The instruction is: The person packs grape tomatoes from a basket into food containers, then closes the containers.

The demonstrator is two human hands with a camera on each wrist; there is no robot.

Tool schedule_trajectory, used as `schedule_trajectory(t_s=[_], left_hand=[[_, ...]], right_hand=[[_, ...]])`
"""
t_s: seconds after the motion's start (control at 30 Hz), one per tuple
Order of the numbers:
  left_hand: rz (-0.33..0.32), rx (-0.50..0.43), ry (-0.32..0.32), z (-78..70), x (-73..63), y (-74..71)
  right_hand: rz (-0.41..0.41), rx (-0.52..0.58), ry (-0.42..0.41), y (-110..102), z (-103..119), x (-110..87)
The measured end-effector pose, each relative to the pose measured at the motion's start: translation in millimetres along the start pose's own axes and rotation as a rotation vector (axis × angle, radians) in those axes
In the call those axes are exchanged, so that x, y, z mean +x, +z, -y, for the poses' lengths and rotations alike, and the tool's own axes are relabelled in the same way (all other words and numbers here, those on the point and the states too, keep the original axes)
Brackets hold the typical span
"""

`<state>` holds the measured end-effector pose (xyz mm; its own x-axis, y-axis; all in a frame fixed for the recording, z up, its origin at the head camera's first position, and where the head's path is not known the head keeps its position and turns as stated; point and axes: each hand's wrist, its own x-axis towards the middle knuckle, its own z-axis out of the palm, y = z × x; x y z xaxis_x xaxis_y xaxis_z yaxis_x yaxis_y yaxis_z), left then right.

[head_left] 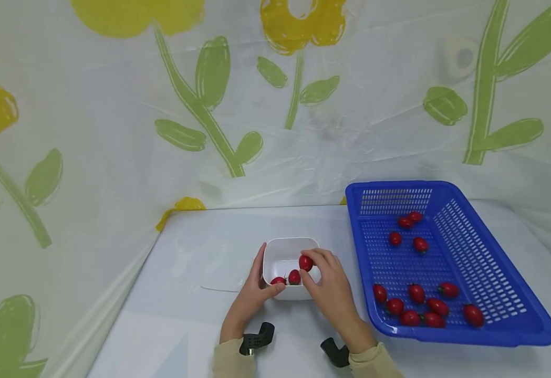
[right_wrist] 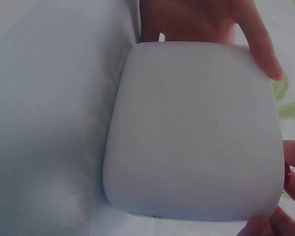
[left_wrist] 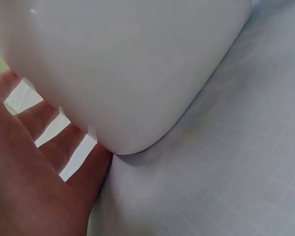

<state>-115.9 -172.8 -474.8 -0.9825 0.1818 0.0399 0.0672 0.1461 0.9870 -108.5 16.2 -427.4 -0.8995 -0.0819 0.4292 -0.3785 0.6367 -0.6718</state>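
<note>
A white square plastic box (head_left: 290, 294) stands on the table; its outer wall fills much of both wrist views. My left hand (head_left: 248, 300) holds the box, fingers along its left side and thumb over the front rim. Over the box's right part, my right hand (head_left: 333, 290) pinches a red cherry tomato (head_left: 305, 262) between thumb and fingers. Two cherry tomatoes (head_left: 294, 277) lie inside near the front wall. In the right wrist view the held tomato (right_wrist: 287, 173) is mostly hidden behind the box (right_wrist: 191, 132).
To the right stands a blue perforated plastic basket (head_left: 464, 336) with several cherry tomatoes (head_left: 416, 293), most in its near half. A white sheet with printed flowers (head_left: 303, 173) hangs behind the table (head_left: 162, 315). Each wrist wears a black device (head_left: 256, 340).
</note>
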Motion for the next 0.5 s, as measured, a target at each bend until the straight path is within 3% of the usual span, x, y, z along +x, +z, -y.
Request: schedule_trajectory(t_s=[0.27,0.5], left_hand=[[0.023,-0.022,-0.025,-5.5,0.0,0.5],[-0.011,0.01,-0.008,-0.3,0.2,1.1]], right_hand=[[-0.037,-0.047,-0.039,4.5,-5.7,-1.1],[-0.045,-0.071,-0.045,7.9,-9.3,-0.6]])
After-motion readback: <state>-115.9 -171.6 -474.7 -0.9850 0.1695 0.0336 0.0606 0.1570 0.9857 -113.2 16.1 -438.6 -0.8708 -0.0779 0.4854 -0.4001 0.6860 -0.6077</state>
